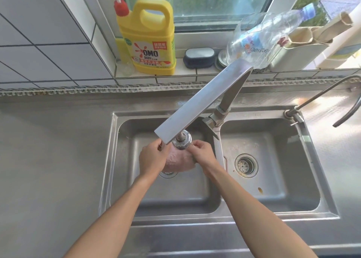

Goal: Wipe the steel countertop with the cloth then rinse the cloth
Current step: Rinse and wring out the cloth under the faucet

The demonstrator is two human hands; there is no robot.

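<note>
Two bare forearms reach over the near edge of the steel bench [48,160] into the left basin of a double sink [117,179], where a person works a pale pink cloth [179,161] under the tap head [181,140]. The wiping looks finished and the rinse is under way (whether water is running cannot be told here). The risk from this point, as a judgement: a wet wad squeezed this close to the spout could slip from the grip and fall onto the drain [168,173] directly below, or splash back over the steel just wiped. The left hand [152,158] has its fingers curled, pinching the cloth's left edge; the right hand [203,154] is likewise curled, gripping the right side, so the cloth is bunched between the two, held above the basin floor and just under the tap. Beyond the grip, the long flat spout [203,101] angles up toward the sill, where a yellow detergent jug [150,41], a scrubbing brush [199,57] and a clear plastic bottle [261,37] stand below the window.
</note>
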